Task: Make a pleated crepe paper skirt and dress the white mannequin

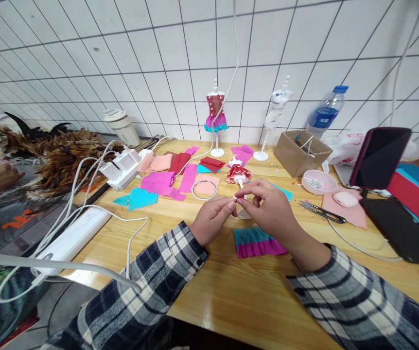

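Note:
My left hand and my right hand meet over the table, their fingertips pinched together on a tiny white piece too small to name. Just behind them stands a small white dress form with a red ruffled skirt; its base is partly hidden by my right hand. A pleated blue and magenta strip lies flat below my hands, its right end under my right wrist. Left of the small form, a metal ring rests on a peach paper piece.
Coloured paper pieces are scattered behind. Two taller dress forms stand by the wall. On the right are a cardboard box, a pink bowl, thread snips and a phone. White cables and a power strip run along the left.

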The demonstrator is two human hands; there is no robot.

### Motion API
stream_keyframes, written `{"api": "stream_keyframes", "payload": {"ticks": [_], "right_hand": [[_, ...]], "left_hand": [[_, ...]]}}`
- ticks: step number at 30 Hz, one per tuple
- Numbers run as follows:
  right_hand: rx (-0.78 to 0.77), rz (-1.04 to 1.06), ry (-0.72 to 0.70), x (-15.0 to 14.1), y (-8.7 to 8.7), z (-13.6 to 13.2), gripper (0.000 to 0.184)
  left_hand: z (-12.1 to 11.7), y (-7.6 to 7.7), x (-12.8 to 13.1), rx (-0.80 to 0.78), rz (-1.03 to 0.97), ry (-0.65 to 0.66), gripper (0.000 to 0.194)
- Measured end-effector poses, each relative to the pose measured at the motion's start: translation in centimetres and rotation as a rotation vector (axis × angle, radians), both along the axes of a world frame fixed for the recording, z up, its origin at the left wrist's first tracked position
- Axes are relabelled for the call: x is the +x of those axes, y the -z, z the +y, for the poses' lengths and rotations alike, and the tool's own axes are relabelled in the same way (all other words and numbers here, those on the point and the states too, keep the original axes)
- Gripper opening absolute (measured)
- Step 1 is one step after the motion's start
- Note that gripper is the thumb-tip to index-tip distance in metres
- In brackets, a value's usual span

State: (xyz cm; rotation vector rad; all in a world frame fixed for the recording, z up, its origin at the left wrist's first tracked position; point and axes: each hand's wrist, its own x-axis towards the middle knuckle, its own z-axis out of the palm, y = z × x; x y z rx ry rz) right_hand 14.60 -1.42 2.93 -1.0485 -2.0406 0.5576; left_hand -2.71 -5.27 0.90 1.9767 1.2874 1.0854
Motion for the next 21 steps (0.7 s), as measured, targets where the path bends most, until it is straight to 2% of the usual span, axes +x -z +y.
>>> {"api": "stream_keyframes", "payload": {"ticks": [5, 9, 11, 13, 17, 21], "right_hand": [[-0.066, 0.022, -0.048, -0.10, -0.20, -0.07, 0.010], [-0.257, 0.047, -0.060, -0.29, -0.48, -0.03, 0.004], [-0.339, 0.051, -0.061, -0.35, -0.50, -0.03, 0.007], [-0.302, 0.040, -0.062, -0.34, -0.43, -0.04, 0.009], [-0.077, -0.033, -0.069, -0.13, -0.16, 0.02, 0.006], [0.017, -0.077, -0.075, 0.06, -0.04, -0.02, 0.010]], "left_hand": [[0.09, 0.08, -0.17, 0.062, 0.072, -0.049, 0.040], [0.29, 0.34, -0.26, 0.143, 0.113, -0.083, 0.036], [0.36, 0.48, -0.26, 0.162, 0.078, -0.100, 0.033], [0.39, 0.58, -0.25, 0.140, 0.011, -0.091, 0.030], [0.34, 0.55, -0.26, -0.002, -0.131, -0.029, 0.033], [0.34, 0.39, -0.22, -0.110, -0.230, 0.024, 0.038]]}}
